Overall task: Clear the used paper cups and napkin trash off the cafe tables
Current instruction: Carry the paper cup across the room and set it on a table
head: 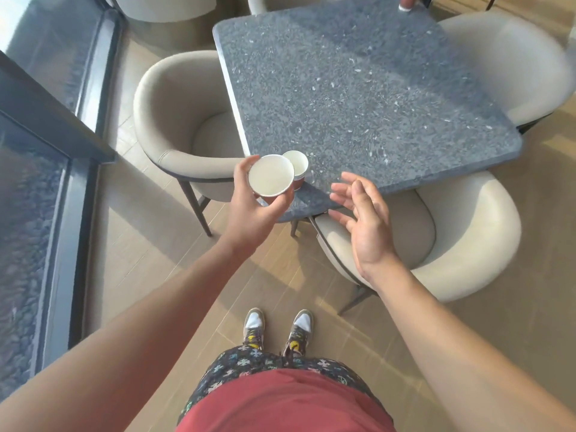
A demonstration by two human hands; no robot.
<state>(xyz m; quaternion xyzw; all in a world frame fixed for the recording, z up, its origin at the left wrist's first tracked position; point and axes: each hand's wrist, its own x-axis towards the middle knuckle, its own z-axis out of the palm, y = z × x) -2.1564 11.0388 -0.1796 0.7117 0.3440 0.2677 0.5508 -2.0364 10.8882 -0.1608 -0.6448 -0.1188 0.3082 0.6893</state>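
Grey speckled tabletop (374, 88) carries a stack of paper cups (298, 165) at its near corner. The left hand (249, 216) grips a single paper cup (271, 175) just in front of that stack. The right hand (364, 222) hovers beside it, fingers (344, 188) spread and holding nothing. Gathering seems underway, and nesting the cups next would call for lining up their rims.

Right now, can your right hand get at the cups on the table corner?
Probably yes: the right hand is open and empty, and nothing lies between it and the cups.
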